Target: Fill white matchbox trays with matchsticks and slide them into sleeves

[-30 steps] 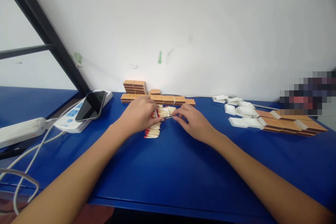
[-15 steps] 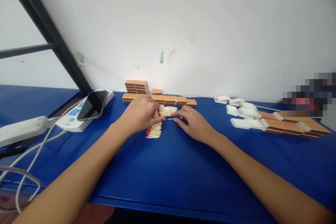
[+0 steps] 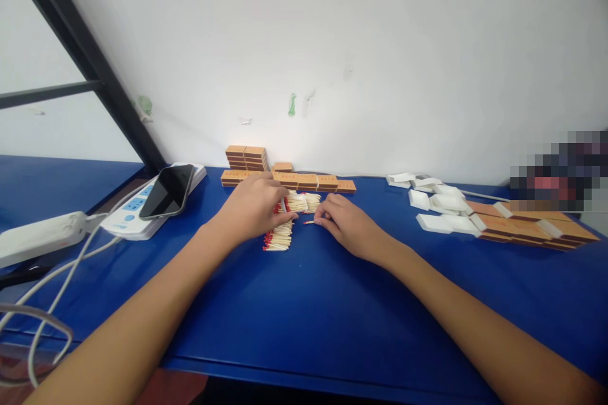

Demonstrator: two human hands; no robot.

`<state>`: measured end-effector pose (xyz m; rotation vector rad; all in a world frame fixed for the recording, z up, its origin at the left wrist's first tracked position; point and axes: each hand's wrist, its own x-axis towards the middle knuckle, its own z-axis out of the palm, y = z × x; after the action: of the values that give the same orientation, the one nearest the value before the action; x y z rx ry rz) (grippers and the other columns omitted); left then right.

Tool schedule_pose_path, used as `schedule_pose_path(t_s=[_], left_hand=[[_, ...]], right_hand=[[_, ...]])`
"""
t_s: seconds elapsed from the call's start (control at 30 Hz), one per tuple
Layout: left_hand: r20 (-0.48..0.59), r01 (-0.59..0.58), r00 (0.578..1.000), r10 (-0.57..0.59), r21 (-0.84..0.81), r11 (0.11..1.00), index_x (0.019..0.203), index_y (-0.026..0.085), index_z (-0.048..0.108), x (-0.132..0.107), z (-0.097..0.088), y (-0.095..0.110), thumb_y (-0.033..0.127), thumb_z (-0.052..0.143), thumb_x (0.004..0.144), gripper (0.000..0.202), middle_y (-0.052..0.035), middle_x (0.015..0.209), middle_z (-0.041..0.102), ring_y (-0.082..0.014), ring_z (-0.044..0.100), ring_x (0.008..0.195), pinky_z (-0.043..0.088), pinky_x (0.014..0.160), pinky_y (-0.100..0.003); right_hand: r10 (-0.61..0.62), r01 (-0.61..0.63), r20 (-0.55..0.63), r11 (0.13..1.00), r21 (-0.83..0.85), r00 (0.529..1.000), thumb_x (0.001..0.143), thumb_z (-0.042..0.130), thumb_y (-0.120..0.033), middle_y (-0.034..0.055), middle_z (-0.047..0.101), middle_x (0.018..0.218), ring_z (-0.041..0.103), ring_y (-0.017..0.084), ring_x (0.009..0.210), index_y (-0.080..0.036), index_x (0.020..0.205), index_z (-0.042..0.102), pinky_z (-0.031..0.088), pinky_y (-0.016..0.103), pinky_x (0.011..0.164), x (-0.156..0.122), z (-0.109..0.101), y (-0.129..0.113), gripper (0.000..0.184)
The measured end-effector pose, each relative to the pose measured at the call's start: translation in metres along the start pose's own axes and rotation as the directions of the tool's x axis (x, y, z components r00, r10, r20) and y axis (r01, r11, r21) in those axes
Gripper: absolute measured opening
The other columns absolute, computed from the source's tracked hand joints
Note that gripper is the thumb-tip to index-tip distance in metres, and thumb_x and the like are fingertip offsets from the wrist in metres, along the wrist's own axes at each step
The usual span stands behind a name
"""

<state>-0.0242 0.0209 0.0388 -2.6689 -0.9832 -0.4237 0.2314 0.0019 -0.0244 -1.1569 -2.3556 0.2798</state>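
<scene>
A pile of red-tipped matches (image 3: 279, 237) lies on the blue table (image 3: 304, 304). My left hand (image 3: 254, 205) rests curled over the pile, its fingers closed on a white inner tray filled with matches (image 3: 297, 202). My right hand (image 3: 344, 223) lies just right of the tray, fingertips pinched on a single match (image 3: 308, 222) that lies on the table. The tray's left end is hidden under my left fingers.
Orange matchboxes (image 3: 285, 176) are stacked along the wall behind my hands. White empty trays (image 3: 437, 205) and flat orange sleeves (image 3: 527, 226) lie at the right. A phone (image 3: 167, 190) rests on a power strip (image 3: 124, 215) at the left, with cables trailing.
My right hand has drawn slightly back toward me with one match pinched at its fingertips. The left hand has stayed on the tray.
</scene>
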Motion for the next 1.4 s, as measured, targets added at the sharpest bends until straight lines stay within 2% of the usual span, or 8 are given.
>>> schedule_pose_path(t_s=[0.07,0.2,0.3,0.47,0.67,0.9,1.2,1.4], left_hand=[[0.018,0.006,1.000,-0.006,-0.003,1.000,0.089,0.014,0.072,0.000,0.000,0.001,0.047,0.074,0.093,0.033,-0.0096,0.082,0.073,-0.0272,0.063,0.084,0.044,0.072,-0.037],[0.059,-0.002,0.998,0.004,-0.031,1.000,0.087,0.014,0.072,0.001,0.001,0.008,0.047,0.075,0.092,0.034,-0.0097,0.082,0.072,-0.0268,0.063,0.084,0.045,0.074,-0.037],[0.064,-0.012,0.998,0.018,-0.086,0.996,0.092,0.014,0.074,0.002,0.004,0.018,0.048,0.075,0.092,0.034,-0.0093,0.081,0.071,-0.0262,0.064,0.084,0.046,0.075,-0.037],[0.070,-0.022,0.997,0.034,-0.169,0.985,0.089,0.016,0.075,0.003,0.006,0.028,0.048,0.076,0.091,0.032,-0.0082,0.080,0.071,-0.0259,0.064,0.085,0.048,0.079,-0.038],[0.059,0.002,0.998,0.007,-0.145,0.989,0.094,0.014,0.076,0.001,0.005,0.017,0.048,0.077,0.091,0.035,-0.0087,0.082,0.072,-0.0265,0.065,0.086,0.049,0.077,-0.038],[0.006,0.059,0.998,-0.059,-0.027,0.998,0.092,0.014,0.076,0.000,-0.003,0.000,0.046,0.076,0.091,0.032,-0.0098,0.083,0.072,-0.0267,0.064,0.084,0.044,0.071,-0.036],[0.024,0.036,0.999,-0.035,-0.005,0.999,0.099,0.012,0.077,0.001,-0.003,0.001,0.044,0.076,0.092,0.033,-0.0102,0.085,0.075,-0.0282,0.065,0.089,0.044,0.073,-0.037],[0.055,0.046,0.997,-0.046,-0.014,0.999,0.096,0.012,0.075,0.001,-0.001,0.002,0.046,0.076,0.092,0.034,-0.0103,0.086,0.074,-0.0282,0.065,0.089,0.046,0.076,-0.038]], right_hand=[[0.006,-0.007,-0.037,1.000,-0.018,0.999,0.102,0.053,-0.016,0.0075,0.061,0.098,0.058,0.023,0.093,-0.021,0.094,0.059,0.047,0.036,0.083,-0.001,-0.006,-0.002,0.012],[0.066,-0.067,-0.202,0.998,0.005,0.977,0.104,0.052,-0.020,0.0085,0.060,0.101,0.058,0.024,0.094,-0.021,0.099,0.060,0.048,0.038,0.084,-0.001,-0.016,-0.011,0.010],[0.035,-0.034,-0.250,0.999,0.008,0.968,0.103,0.052,-0.020,0.0085,0.061,0.101,0.059,0.024,0.095,-0.022,0.098,0.060,0.048,0.039,0.085,0.000,-0.015,-0.023,0.009],[-0.059,0.050,-0.199,0.998,-0.049,0.978,0.104,0.050,-0.020,0.0099,0.062,0.100,0.058,0.026,0.096,-0.022,0.097,0.060,0.049,0.042,0.088,-0.001,-0.008,-0.034,0.012],[0.010,-0.005,-0.249,1.000,0.022,0.968,0.103,0.053,-0.020,0.0079,0.063,0.097,0.060,0.024,0.094,-0.022,0.096,0.063,0.050,0.039,0.085,-0.003,-0.012,-0.021,0.012],[0.026,-0.034,-0.138,0.998,-0.050,0.990,0.100,0.058,-0.020,0.0084,0.060,0.098,0.060,0.024,0.094,-0.020,0.100,0.067,0.050,0.040,0.087,0.000,-0.001,0.005,0.010],[0.025,-0.030,-0.061,0.996,-0.086,0.998,0.099,0.059,-0.018,0.0084,0.061,0.099,0.060,0.025,0.098,-0.020,0.093,0.064,0.050,0.041,0.089,0.002,0.002,0.011,0.008],[0.006,-0.009,-0.045,0.997,-0.082,0.999,0.102,0.055,-0.018,0.0095,0.062,0.101,0.059,0.026,0.099,-0.020,0.093,0.061,0.049,0.042,0.089,-0.002,-0.009,0.009,0.010]])
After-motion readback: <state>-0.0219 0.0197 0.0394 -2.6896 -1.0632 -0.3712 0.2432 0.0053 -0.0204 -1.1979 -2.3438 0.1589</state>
